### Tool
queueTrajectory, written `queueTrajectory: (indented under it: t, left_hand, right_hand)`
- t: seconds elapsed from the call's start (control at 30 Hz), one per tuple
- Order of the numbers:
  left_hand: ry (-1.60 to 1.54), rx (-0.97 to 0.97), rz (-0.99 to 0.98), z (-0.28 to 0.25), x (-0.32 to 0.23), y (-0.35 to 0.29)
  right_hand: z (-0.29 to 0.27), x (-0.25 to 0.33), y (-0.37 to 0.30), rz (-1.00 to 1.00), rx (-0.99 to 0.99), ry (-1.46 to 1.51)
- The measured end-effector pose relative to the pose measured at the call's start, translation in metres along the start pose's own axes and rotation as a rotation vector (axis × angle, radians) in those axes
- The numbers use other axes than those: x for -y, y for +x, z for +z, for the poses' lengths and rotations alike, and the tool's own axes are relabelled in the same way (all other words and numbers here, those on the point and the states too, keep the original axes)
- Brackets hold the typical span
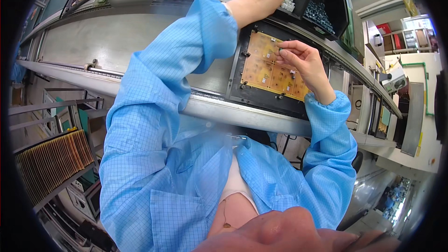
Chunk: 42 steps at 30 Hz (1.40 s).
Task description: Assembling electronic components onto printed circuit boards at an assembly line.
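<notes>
My left hand (259,2) reaches into a black bin (298,16) of small white plastic parts (288,3). Its fingers curl down out of sight, so what they grip cannot be made out. Over a yellow-orange circuit board panel (254,60), my right hand (305,63) is closed in a pinch, thumb against forefinger. Between those fingertips is a tiny dark greenish component (280,51). Several small white parts sit on the panel, which lies in a black carrier frame (235,84) with dark clamps along its edges.
A second black bin, holding small blue parts (318,15), stands right of the first. The carrier rests on a conveyor with a metal front rail (210,107). Bare metal plate (84,42) stretches left. A rack of upright boards (56,163) stands at lower left.
</notes>
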<state>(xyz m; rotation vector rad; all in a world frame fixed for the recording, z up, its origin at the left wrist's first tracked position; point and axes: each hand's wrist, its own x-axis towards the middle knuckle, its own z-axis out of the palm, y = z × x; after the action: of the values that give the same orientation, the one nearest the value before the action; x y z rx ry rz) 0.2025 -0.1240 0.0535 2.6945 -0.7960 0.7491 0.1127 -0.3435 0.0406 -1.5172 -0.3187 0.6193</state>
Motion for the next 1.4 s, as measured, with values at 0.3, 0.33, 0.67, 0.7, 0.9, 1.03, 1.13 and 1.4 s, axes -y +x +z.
queueTrajectory:
  t: [0.3,0.33,0.67,0.7,0.9,1.03,1.13,1.4]
  left_hand:
    - [-0.488,0.008,-0.248,-0.028,-0.012,-0.11]
    - [-0.523,0.04,-0.26,-0.025,-0.013,-0.115]
    - [-0.63,0.062,-0.286,-0.013,-0.014,-0.123]
    - [-0.626,0.058,-0.287,-0.013,-0.015,-0.123]
    - [-0.603,0.022,-0.27,-0.017,-0.019,-0.121]
    - [-0.618,0.006,-0.272,-0.015,-0.018,-0.121]
    - [-0.622,-0.001,-0.261,-0.015,-0.018,-0.12]
    - [-0.698,-0.028,-0.277,-0.019,-0.014,-0.113]
  right_hand:
    - [0.008,-0.014,0.039,0.026,-0.046,-0.535]
    - [0.008,-0.014,0.039,0.048,-0.074,-0.547]
    - [0.004,-0.022,0.033,-0.223,-0.211,-0.97]
    - [0.004,-0.023,0.032,-0.219,-0.21,-0.974]
    - [0.001,-0.027,0.028,-0.197,-0.236,-0.961]
    - [-0.001,-0.027,0.028,-0.282,-0.231,-1.016]
    - [-0.005,-0.026,0.028,-0.42,-0.186,-1.097]
    - [-0.015,-0.016,0.034,-0.711,0.003,-1.276]
